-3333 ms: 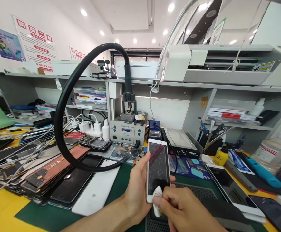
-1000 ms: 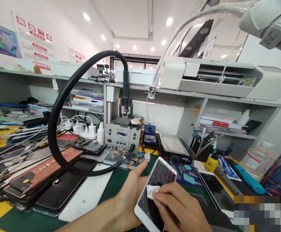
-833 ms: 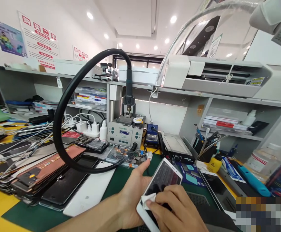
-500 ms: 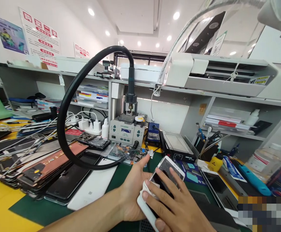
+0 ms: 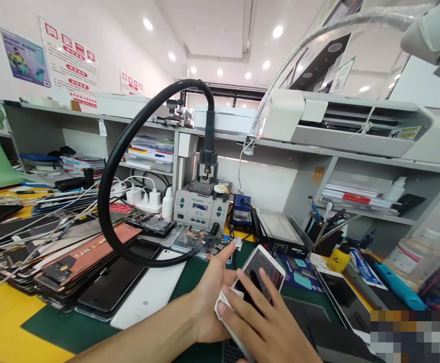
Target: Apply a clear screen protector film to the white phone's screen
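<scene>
A white-framed smartphone [image 5: 258, 263] is tilted up in front of me, dark screen facing me. My left hand [image 5: 211, 300] supports it along the left edge, thumb pointing upward and the fingers hidden behind it. Across the lower screen lies my right hand [image 5: 260, 317], fingers slightly spread. It presses a folded white wipe [image 5: 224, 297] to the glass near the phone's left edge. The phone's lower end is mostly covered by this hand. Beneath is a dark perforated mat [image 5: 305, 311] on the green work mat [image 5: 184, 280].
A hot air station [image 5: 199, 209] with a looping black hose [image 5: 104, 201] stands ahead. Stacked phones and screens [image 5: 87, 252] with loose cables fill the left. On the right are another white phone [image 5: 343, 295], a yellow bottle [image 5: 338, 258], a blue-handled tool [image 5: 401, 287] and a clear bottle [image 5: 417, 257].
My right hand has slid slightly down and left over the screen with the wipe, uncovering more of the phone's upper part. The view has shifted a little; my left hand keeps its hold.
</scene>
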A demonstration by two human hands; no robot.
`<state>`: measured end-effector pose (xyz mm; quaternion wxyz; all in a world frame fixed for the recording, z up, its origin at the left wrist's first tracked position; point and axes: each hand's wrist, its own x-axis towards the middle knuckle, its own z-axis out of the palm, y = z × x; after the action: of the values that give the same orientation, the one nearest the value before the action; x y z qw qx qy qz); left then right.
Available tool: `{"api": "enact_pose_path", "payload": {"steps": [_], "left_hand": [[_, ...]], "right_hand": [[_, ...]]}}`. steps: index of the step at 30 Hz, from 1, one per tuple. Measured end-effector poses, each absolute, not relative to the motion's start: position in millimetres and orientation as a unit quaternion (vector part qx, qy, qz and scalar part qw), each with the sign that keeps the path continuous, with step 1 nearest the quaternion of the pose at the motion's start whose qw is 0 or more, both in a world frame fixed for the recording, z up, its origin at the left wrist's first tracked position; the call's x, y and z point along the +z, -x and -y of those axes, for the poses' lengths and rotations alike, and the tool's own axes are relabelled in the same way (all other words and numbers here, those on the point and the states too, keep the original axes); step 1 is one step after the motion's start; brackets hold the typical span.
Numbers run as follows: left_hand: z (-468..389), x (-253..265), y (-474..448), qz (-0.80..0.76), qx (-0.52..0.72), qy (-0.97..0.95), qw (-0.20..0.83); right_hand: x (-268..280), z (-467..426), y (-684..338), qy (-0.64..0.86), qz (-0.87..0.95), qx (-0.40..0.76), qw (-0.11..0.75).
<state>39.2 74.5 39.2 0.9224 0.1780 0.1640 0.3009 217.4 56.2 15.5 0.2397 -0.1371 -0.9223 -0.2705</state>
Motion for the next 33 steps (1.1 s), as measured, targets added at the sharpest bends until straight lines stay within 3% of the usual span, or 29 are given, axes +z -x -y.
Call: {"api": "enact_pose_path", "payload": {"steps": [7, 14, 19, 27, 33], "left_hand": [[-62, 53, -45, -0.175, 0.312, -0.145, 0.922], [-65, 51, -46, -0.268, 0.369, -0.156, 0.876], [-64, 47, -46, -0.287, 0.353, -0.189, 0.870], [-69, 40, -44, -0.304, 0.352, -0.196, 0.863], [-74, 43, -39, -0.293, 0.364, -0.169, 0.868]], "right_hand": [[46, -38, -224, 0.379, 0.902, -0.115, 0.172], [36, -37, -217, 0.269, 0.941, -0.069, 0.194], [56, -39, -224, 0.404, 0.891, -0.031, 0.205], [56, -34, -225, 0.404, 0.888, -0.031, 0.215], [20, -37, -210, 0.273, 0.928, -0.158, 0.198]]}}
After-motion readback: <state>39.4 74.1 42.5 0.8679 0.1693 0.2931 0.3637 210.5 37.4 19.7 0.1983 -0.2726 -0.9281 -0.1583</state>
